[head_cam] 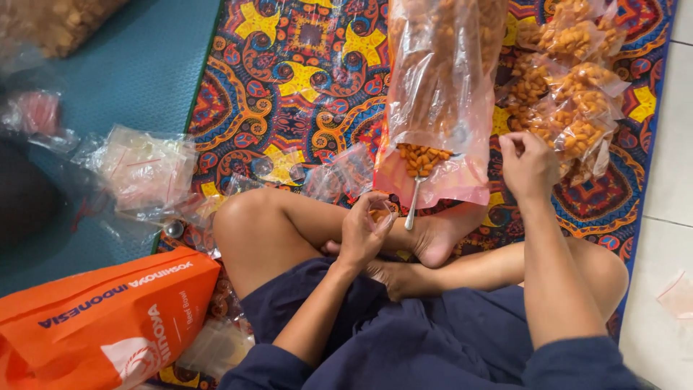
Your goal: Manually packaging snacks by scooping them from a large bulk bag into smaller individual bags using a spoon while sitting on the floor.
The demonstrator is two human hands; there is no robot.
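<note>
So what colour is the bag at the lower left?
The paper bag is bright orange with white lettering and a white emblem; the head view shows it clearly.

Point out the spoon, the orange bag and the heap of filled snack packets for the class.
spoon [413,206]: head view, on its handle.
orange bag [101,318]: head view, on its printed side.
filled snack packets [574,94]: head view, on the middle of the heap.

Soft, even daylight; left edge blurred, perhaps out of focus.
</note>
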